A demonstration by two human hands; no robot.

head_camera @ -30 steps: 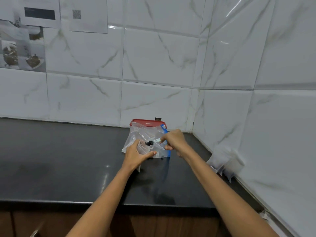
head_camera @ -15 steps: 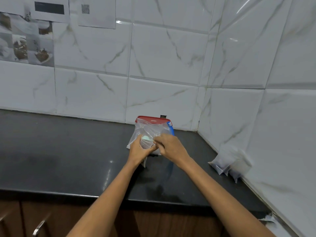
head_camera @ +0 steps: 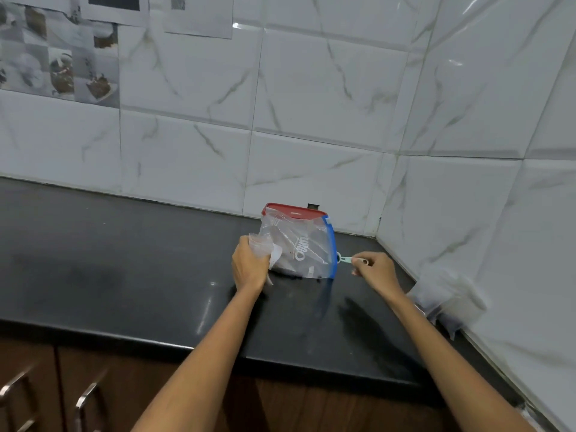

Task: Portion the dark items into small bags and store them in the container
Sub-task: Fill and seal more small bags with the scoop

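Left hand (head_camera: 251, 268): its grip is closed around a crumpled small clear bag (head_camera: 261, 246), held just beside the left edge of the large bag.
Right hand (head_camera: 375, 271): fingers pinched on the handle of a pale green spoon (head_camera: 350, 260), whose bowl end points at the blue edge of the large bag.
Large clear bag (head_camera: 299, 247): stands on the black counter (head_camera: 124, 275), blue zip strip down its right side, dark items (head_camera: 293, 274) low inside it.
Container (head_camera: 293, 211): red-lidded, directly behind the large bag, against the tiled wall.
Filled small bags (head_camera: 445, 300): a blurred cluster at the right wall, well apart from the large bag.
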